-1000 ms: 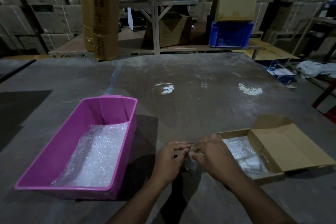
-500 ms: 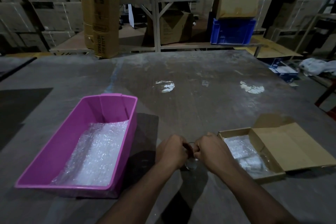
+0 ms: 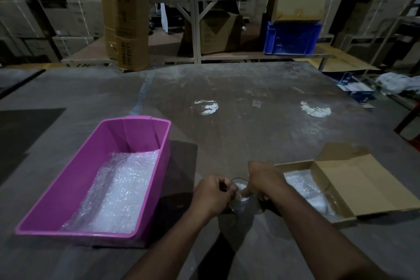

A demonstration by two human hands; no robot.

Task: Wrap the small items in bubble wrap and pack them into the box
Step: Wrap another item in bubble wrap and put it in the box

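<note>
Both hands have drawn closer to the person and now work a small clear glass (image 3: 238,198) standing on the bench (image 3: 250,120); the left hand (image 3: 212,195) is curled round its near side, the right hand (image 3: 264,180) pushes white bubble wrap (image 3: 241,188) into its mouth with fingers bent, where a moment ago they only pinched at it; so padding is underway, not packing; the cardboard box (image 3: 336,191) lies just right of the hands, already lined; the pink tub (image 3: 91,166) of wrap sits to their left.

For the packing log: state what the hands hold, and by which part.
Both the left hand and right hand grip a small clear glass item at its upper rim, bubble wrap bunched inside; exact finger placement is unclear.
</note>
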